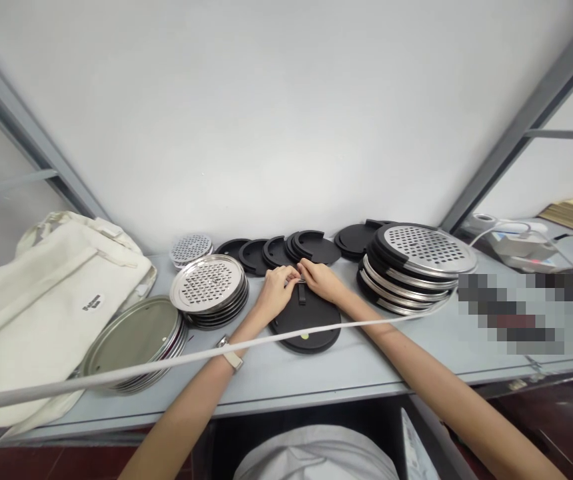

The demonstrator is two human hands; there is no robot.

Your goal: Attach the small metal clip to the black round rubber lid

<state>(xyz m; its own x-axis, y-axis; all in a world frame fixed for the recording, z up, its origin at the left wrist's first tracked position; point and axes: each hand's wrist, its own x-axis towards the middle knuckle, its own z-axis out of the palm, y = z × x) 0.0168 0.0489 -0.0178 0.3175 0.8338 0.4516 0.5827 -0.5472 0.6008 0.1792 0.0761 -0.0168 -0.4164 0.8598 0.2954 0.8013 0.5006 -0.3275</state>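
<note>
Left fingers [289, 272] | right fingers [307, 267] | both pinched on one strap [302, 295] | one black disc [316, 320] beneath | one wristwatch [234, 360]

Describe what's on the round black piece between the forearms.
The round black piece bears a black tab and pale spot; whatever lies beneath the left hand and right hand is covered.

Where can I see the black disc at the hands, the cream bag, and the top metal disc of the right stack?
Black disc [315, 313]: head view, flat upper face.
Cream bag [41, 280]: head view, front cloth.
Top metal disc [425, 245]: head view, perforated surface.
</note>
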